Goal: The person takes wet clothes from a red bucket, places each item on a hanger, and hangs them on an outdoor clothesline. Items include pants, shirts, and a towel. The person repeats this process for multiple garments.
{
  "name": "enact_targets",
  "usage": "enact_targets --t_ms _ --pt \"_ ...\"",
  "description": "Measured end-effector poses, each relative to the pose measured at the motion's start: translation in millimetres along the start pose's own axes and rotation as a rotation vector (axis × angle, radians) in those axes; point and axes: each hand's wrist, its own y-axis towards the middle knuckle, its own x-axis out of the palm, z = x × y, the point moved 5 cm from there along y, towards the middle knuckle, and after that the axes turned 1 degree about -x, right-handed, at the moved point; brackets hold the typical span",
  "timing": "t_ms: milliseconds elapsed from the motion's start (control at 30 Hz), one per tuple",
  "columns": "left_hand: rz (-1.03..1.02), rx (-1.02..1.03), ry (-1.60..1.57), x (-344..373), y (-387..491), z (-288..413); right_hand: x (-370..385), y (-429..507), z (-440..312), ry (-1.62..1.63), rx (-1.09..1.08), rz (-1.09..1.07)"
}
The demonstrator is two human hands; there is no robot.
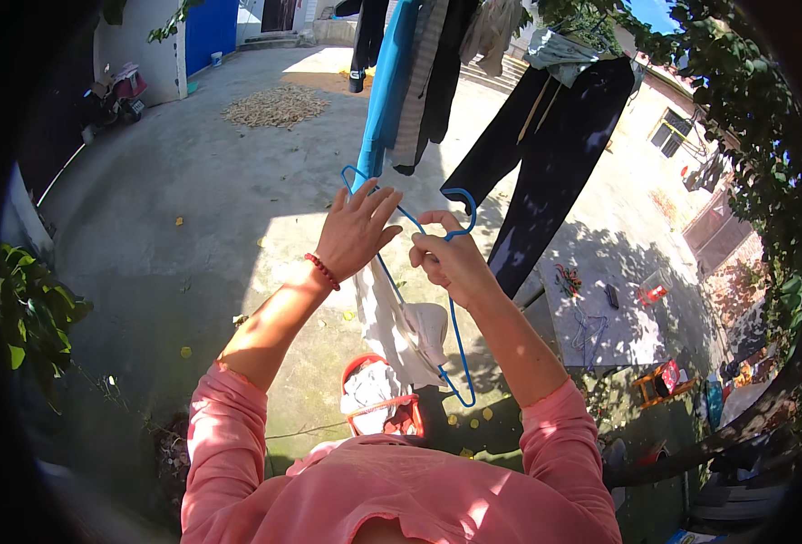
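My right hand (452, 258) grips a blue plastic clothes hanger (458, 360) near the base of its hook. A white garment (391, 326) hangs from the hanger's lower bar and reaches down towards a red basket. Over the hanger's upper left part is my left hand (359, 228), back up, fingers stretched and thumb apart. Whether its palm touches the hanger is hidden. A red bead bracelet (323, 271) circles the left wrist. The red basket (420, 415) below holds white laundry (372, 387).
Black trousers (550, 149), a blue garment (387, 95) and a striped garment (416, 81) hang ahead. A pile of corn cobs (276, 107) lies on the concrete. At right stand a low table (564, 326) and a wooden stool (646, 393); a scooter (117, 92) is far left.
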Motion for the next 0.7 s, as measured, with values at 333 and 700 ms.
enact_targets --t_ms 333,700 --pt "0.373 0.163 0.297 -65.8 38.1 -74.8 -41.5 -20.5 -17.9 -0.853 -0.217 -0.053" --pt "0.764 -0.130 0.227 -163.1 149.8 -258.3 71.2 130.1 -176.2 -0.681 -0.663 0.194"
